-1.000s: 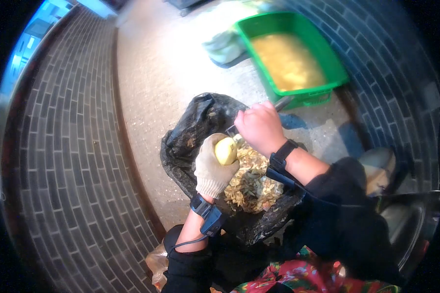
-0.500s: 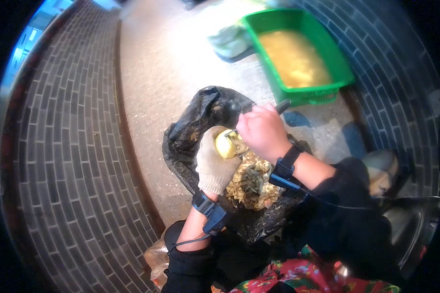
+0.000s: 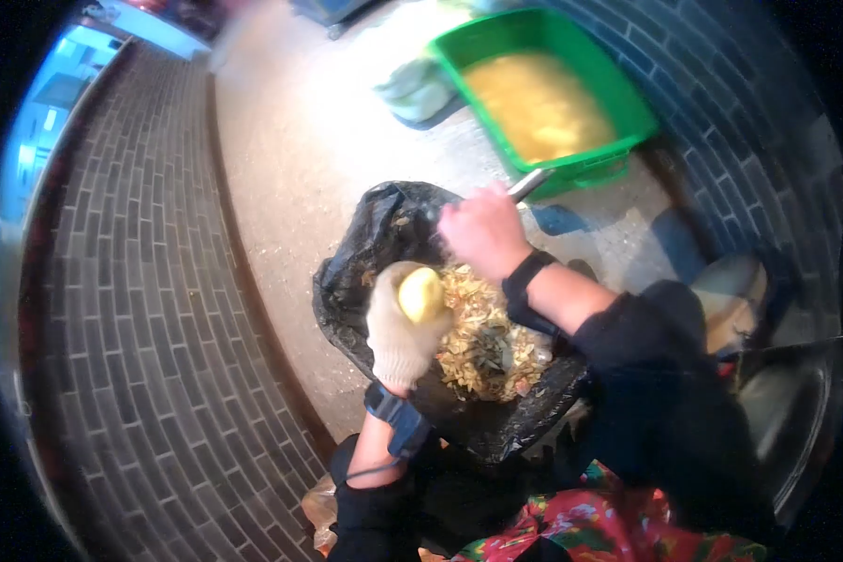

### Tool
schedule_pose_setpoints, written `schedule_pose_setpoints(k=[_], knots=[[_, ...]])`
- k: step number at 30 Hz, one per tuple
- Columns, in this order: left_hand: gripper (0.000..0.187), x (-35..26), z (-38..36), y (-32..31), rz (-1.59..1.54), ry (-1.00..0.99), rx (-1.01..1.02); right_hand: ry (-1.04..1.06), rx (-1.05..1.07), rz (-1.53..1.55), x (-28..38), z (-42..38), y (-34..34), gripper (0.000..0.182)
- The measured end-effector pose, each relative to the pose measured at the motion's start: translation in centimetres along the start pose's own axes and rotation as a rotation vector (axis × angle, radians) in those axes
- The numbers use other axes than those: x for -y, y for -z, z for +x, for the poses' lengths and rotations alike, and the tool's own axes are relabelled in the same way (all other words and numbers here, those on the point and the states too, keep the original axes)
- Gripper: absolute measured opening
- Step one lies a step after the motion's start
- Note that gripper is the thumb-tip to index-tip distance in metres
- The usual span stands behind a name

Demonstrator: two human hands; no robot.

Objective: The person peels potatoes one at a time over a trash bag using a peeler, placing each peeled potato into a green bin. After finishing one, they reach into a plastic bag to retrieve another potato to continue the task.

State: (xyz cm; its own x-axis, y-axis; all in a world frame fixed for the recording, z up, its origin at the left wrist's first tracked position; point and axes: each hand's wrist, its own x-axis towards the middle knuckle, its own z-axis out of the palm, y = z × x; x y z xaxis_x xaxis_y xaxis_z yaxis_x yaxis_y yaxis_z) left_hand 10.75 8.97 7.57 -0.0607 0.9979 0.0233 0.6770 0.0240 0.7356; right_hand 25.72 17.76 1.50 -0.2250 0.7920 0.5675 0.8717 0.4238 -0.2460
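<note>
My left hand (image 3: 398,328), in a pale knitted glove, is closed around a yellow peeled potato (image 3: 421,296). Up and to the right of it, my right hand (image 3: 485,229) is bare and wrapped round a peeler, whose handle (image 3: 531,184) sticks out past the fist. The peeler's blade is hidden or blurred, and a gap separates this hand from the potato. Below both hands lies a black plastic bag (image 3: 347,272) with its mouth wide. Pale peelings (image 3: 473,365) are heaped inside it, with a darker patch in the middle.
Beyond my right hand a green tub (image 3: 639,131) holds yellowish pieces in cloudy liquid. A pale plastic bag (image 3: 412,89) sits beside it on the floor. Brick-patterned walls rise on the left (image 3: 159,281) and right (image 3: 693,84). A shoe (image 3: 726,290) is at the right.
My right hand has moved up and left, with the peeler lifted off the potato. My left hand has lowered slightly and turned the potato. The view has shifted a little.
</note>
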Motion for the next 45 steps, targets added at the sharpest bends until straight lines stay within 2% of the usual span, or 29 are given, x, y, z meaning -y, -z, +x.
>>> schedule_pose_setpoints(k=[1,2,4,5,6,9,13,16,19,30,32,33,34,37,38,41,45], knots=[[0.057,-0.4,-0.5,0.5,-0.029,-0.146,0.047,-0.083,0.140,-0.025,-0.8,0.1,-0.1,0.040],[0.056,-0.9,-1.1,0.6,-0.071,-0.218,0.061,-0.139,0.107,0.043,-1.0,0.3,-0.4,0.041],[0.056,-0.6,-1.5,0.4,-0.056,-0.204,0.085,-0.126,0.065,0.113,-0.2,0.6,0.9,0.042],[0.056,-0.3,-1.5,0.1,-0.109,-0.107,0.074,-0.117,0.069,0.112,0.1,0.6,1.2,0.042],[0.056,-0.1,-1.3,-0.1,-0.120,-0.100,0.066,-0.102,0.036,0.178,0.4,0.5,1.4,0.042],[0.057,0.7,0.2,0.0,-0.085,-0.041,-0.058,-0.078,0.039,0.277,0.9,0.4,2.7,0.041],[0.057,1.0,0.6,0.2,0.025,-0.043,-0.107,-0.048,0.035,0.361,1.3,0.5,3.1,0.038],[0.057,1.3,0.8,-0.4,0.020,0.020,-0.072,-0.032,-0.042,0.354,2.1,0.3,2.7,0.039],[0.058,1.1,0.9,-1.2,0.030,-0.008,-0.065,-0.046,0.032,0.353,2.7,-0.1,3.1,0.036],[0.060,1.3,0.1,-1.7,0.067,0.057,-0.003,-0.036,0.019,0.243,0.9,-0.3,0.8,0.037],[0.060,-0.6,-0.6,-0.8,-0.024,-0.035,0.083,-0.094,0.075,0.088,-1.1,-0.3,-0.4,0.039],[0.058,-0.7,-0.9,-0.6,-0.039,-0.187,0.077,-0.157,0.120,0.145,-1.3,0.2,0.2,0.039],[0.058,-0.7,-0.8,-0.7,-0.036,-0.188,0.085,-0.165,0.120,0.146,-1.2,0.4,0.7,0.039],[0.056,-0.6,-0.6,-0.9,-0.070,-0.071,0.030,-0.102,0.142,0.168,-0.4,0.9,2.1,0.039],[0.056,-0.4,-0.3,-0.7,-0.076,-0.061,0.016,-0.085,0.149,0.171,-0.3,1.0,2.2,0.039],[0.055,-0.2,0.6,-0.4,-0.065,-0.059,-0.054,-0.077,-0.015,0.272,-0.6,1.2,2.0,0.043],[0.057,0.7,0.8,-0.5,-0.008,-0.055,-0.112,-0.033,-0.009,0.329,0.5,0.8,2.6,0.042]])
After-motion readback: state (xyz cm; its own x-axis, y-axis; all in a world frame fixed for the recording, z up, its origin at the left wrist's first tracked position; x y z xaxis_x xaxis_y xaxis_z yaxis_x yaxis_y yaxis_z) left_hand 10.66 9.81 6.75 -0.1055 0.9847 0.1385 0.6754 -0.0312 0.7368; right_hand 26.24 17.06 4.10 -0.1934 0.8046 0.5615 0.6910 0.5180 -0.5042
